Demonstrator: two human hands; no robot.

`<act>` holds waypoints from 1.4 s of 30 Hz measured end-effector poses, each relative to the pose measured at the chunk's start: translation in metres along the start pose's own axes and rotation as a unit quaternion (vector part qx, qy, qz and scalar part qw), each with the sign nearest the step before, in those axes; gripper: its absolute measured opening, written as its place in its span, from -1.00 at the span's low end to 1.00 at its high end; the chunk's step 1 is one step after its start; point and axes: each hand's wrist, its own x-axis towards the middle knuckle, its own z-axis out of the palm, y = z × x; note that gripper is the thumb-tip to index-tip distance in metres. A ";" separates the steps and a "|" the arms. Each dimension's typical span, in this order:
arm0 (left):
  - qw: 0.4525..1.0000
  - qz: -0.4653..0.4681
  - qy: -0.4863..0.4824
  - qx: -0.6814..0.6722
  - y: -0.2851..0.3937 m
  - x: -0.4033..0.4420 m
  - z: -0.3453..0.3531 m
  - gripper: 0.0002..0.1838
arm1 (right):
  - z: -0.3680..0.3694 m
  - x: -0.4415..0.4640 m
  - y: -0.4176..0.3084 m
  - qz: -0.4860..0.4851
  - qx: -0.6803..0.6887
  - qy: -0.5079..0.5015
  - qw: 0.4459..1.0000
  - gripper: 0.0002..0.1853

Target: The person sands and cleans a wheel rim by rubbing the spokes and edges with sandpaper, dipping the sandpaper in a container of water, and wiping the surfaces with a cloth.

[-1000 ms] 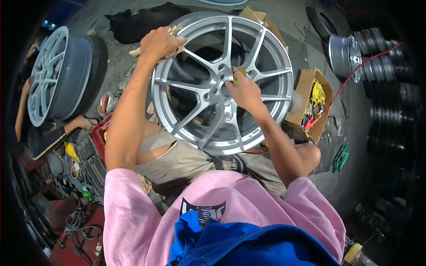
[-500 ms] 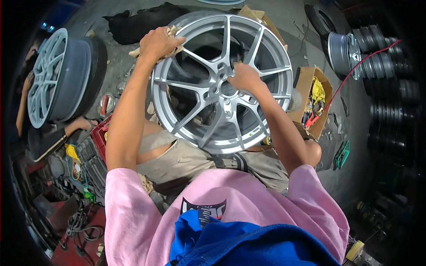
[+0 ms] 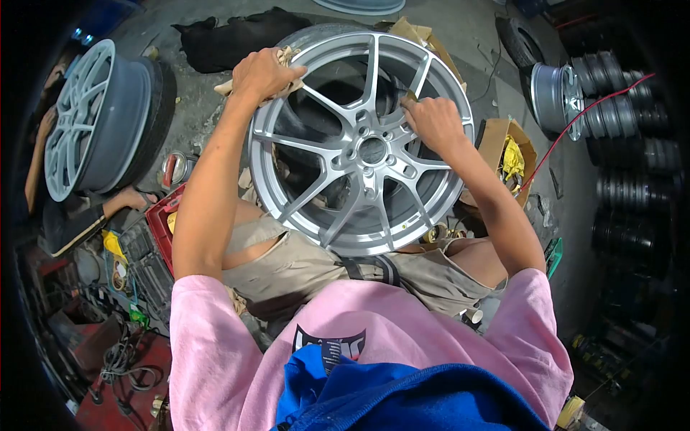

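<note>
A silver multi-spoke wheel rim (image 3: 372, 75) rests face up in front of me, its lower edge close to my lap. My left hand (image 3: 264, 74) is closed on a tan cloth (image 3: 292, 85) at the rim's upper left edge. Over the right-hand spokes, my right hand (image 3: 435, 122) pinches a small, thin brownish piece (image 3: 410, 96), possibly sandpaper; its exact kind is unclear. Part of that piece is hidden by my fingers. A tyre (image 3: 316, 34) shows behind and beneath the rim.
A cardboard box (image 3: 491, 147) with a yellow wrapper stands at right. Beyond it are stacked dark rims (image 3: 625, 183) and a red cable (image 3: 575, 118). Another person's hand (image 3: 47, 122) touches a grey wheel (image 3: 108, 136) at left. A black animal (image 3: 237, 39) lies behind.
My right hand has moved from beside the hub outward to the right, over the spokes, with the small piece. My left hand stays at the upper left edge with the cloth.
</note>
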 end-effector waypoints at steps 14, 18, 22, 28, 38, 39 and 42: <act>1.000 -0.005 -0.017 0.010 -0.001 0.004 -0.002 -0.11 | -0.010 -0.017 -0.013 0.041 0.155 -0.019 0.987 -0.84; 1.000 -0.004 -0.025 0.009 -0.001 0.003 -0.001 -0.12 | 0.018 0.005 -0.026 0.007 0.101 -0.029 0.994 -0.87; 1.000 0.006 0.003 0.006 -0.001 0.002 0.001 -0.23 | 0.020 0.010 -0.030 -0.045 0.078 -0.022 0.996 -0.86; 1.000 0.007 -0.010 -0.003 -0.007 0.006 0.004 -0.19 | 0.003 0.010 -0.029 -0.043 0.057 -0.052 0.996 -0.86; 1.000 0.012 -0.005 -0.009 -0.004 0.002 0.003 -0.30 | -0.003 0.013 -0.021 -0.005 0.122 -0.128 0.984 -0.85; 1.000 0.005 -0.010 -0.004 -0.004 0.004 0.001 -0.30 | -0.001 0.018 -0.023 0.020 0.143 -0.136 0.980 -0.84; 0.999 0.026 -0.002 -0.022 -0.006 0.001 0.000 -0.30 | 0.023 0.037 -0.027 0.091 0.247 -0.207 0.942 -0.80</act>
